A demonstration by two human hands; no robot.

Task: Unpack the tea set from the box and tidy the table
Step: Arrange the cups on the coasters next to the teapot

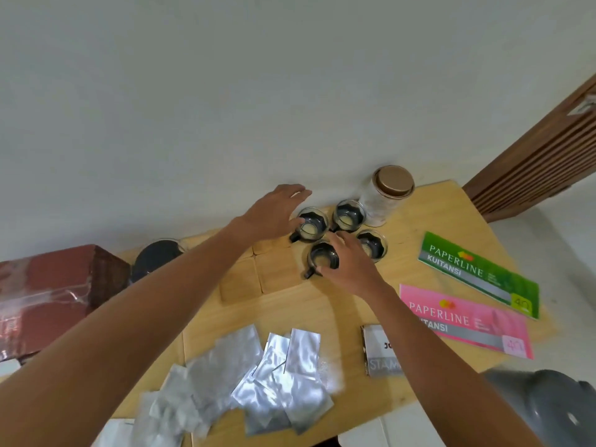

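A pale wooden table (322,317) filled the lower middle of the frame, set against a plain white wall. At the left edge a reddish-brown box (48,291) wrapped in clear tape sat on the table, with a dark round lidded vessel (158,256) just to its right. A heap of silver foil sachets (258,379) lay scattered across the lower centre. At the right, a green Paperline receipt book (480,274) lay above a pink one (467,321), and a small grey stamp-pad box (380,350) sat lower, partly hidden by the right forearm. Square wooden coasters (258,275) lay grouped in the middle of the table, beside the cups.

Near the far edge, right of centre, stood a glass jar with a bronze lid (387,195). Just in front of it four small glass cups with dark holders stood in a tight cluster: the back-left cup (311,225), the back-right cup (348,216), the front-right cup (372,245) and the front cup (322,258).

The left hand (274,214) reached in from the lower left, fingers spread and loose, its thumb touching the back-left cup without gripping it. The right hand (350,262) lay over the front cup, thumb and fingers curled around its rim in a light grasp.
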